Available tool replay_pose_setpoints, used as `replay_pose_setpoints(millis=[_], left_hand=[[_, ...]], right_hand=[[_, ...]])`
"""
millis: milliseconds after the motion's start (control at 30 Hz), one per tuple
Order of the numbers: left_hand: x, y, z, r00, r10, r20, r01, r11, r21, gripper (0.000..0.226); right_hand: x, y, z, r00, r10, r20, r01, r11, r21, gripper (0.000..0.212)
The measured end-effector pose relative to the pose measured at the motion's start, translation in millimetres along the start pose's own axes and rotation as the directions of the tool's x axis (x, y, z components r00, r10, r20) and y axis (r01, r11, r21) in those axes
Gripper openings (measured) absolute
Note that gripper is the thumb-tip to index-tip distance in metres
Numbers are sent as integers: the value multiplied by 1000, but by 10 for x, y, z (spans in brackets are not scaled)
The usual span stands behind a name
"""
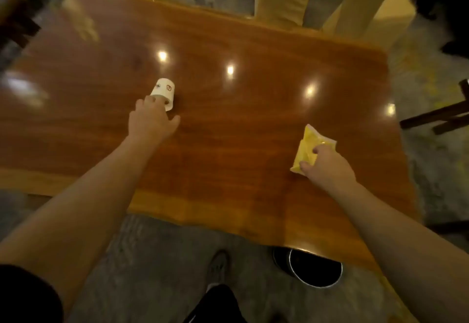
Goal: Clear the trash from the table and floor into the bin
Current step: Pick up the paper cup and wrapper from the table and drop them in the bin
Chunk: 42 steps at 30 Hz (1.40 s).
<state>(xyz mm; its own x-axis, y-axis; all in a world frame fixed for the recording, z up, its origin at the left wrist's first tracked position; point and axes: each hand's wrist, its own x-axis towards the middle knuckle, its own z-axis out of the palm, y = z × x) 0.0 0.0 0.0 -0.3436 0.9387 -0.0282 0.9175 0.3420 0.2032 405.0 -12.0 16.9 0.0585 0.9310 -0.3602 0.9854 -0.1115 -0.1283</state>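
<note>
A glossy reddish-brown wooden surface (228, 124) with a paler yellow edge fills most of the view, with ceiling lights mirrored in it. On its left-centre part a white paper cup (163, 92) lies tipped on its side, its open mouth toward the person; it carries a small red square mark and a dark mark beside it, both too blurred to read. The left hand (149, 119) reaches it with fingertips touching the cup's rim, the thumb spread out to the right, the hand only partly curled and not closed round the cup.

Toward the surface's right part, the right hand (327, 167) pinches a crumpled yellow plastic wrapper (308, 150) between thumb and fingers; no printing on it can be made out.

Below the near edge, on the grey floor (157, 259), a round black bin with a bright metal rim (316, 269) stands partly tucked under the surface, near the person's shoe (218, 264).
</note>
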Motion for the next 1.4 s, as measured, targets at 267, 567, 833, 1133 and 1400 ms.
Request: replay_pose_setpoints(millis=[267, 567, 833, 1133, 1400], left_hand=[[680, -222, 399, 980, -199, 10, 200, 976, -82, 100], [773, -300, 507, 977, -207, 47, 212, 947, -241, 84], [132, -85, 387, 996, -54, 76, 75, 945, -319, 86], [-835, 228, 240, 982, -59, 179, 128, 906, -404, 80], [-1933, 792, 57, 971, -175, 165, 231, 872, -432, 82]], right_hand=[[280, -242, 381, 967, 221, -124, -229, 972, -54, 48], [211, -689, 564, 963, -194, -188, 161, 971, -177, 20], [-18, -921, 592, 907, -377, -185, 349, 922, -170, 22], [-414, -641, 372, 860, -479, -174, 464, 877, -124, 23], [-794, 176, 174, 783, -584, -213, 572, 811, -121, 25]])
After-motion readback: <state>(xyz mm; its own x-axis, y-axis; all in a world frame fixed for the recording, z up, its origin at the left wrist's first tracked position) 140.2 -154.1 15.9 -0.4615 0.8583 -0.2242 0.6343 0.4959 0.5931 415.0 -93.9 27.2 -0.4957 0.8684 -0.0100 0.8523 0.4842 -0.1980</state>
